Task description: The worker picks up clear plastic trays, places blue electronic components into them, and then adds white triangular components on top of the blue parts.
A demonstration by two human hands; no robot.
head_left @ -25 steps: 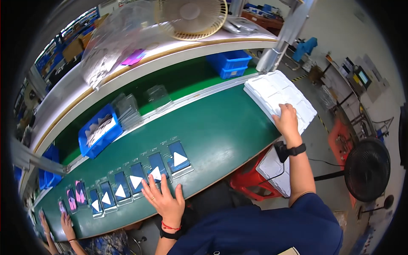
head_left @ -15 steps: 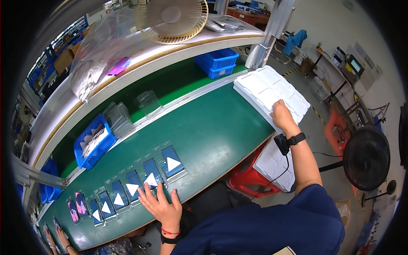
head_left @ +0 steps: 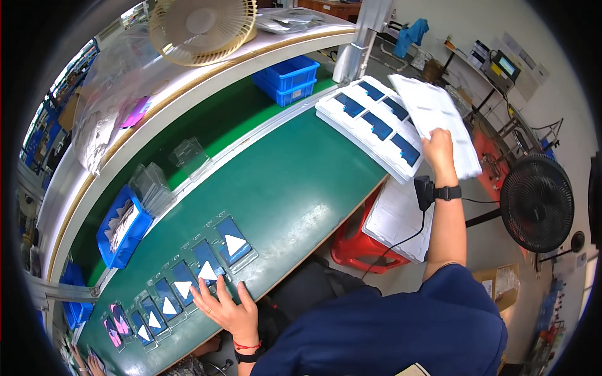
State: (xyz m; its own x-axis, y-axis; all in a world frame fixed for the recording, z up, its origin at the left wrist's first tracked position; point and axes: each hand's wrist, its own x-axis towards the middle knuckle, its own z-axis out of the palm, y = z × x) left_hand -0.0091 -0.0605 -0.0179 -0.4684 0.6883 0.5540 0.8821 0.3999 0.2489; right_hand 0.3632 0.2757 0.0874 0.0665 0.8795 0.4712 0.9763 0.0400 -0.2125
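My right hand [head_left: 441,150] grips the near edge of a white plastic tray [head_left: 436,106], held tilted in the air. Beside it, at the table's far right end, a stacked white tray [head_left: 369,149] holds several dark blue rectangular panels [head_left: 377,126] in its pockets. My left hand [head_left: 231,311] rests with fingers spread at the near side of a row of dark panels [head_left: 205,252] in clear plastic holders, each with a white triangle [head_left: 235,245] on it. Its fingertips touch or hover over the near edge of one holder; which, I cannot tell.
Blue bins [head_left: 288,78] stand under the shelf [head_left: 276,53], and another blue bin [head_left: 128,232] holds paper pieces. A red stool [head_left: 351,241] carries more white trays [head_left: 398,219]. A black fan [head_left: 538,203] stands at right. Another person's hand [head_left: 95,363] shows at lower left.
My right hand has lifted the top white tray off the stack and to the right, uncovering the dark panels beneath. My left hand remains by the row. The whole view has shifted somewhat.
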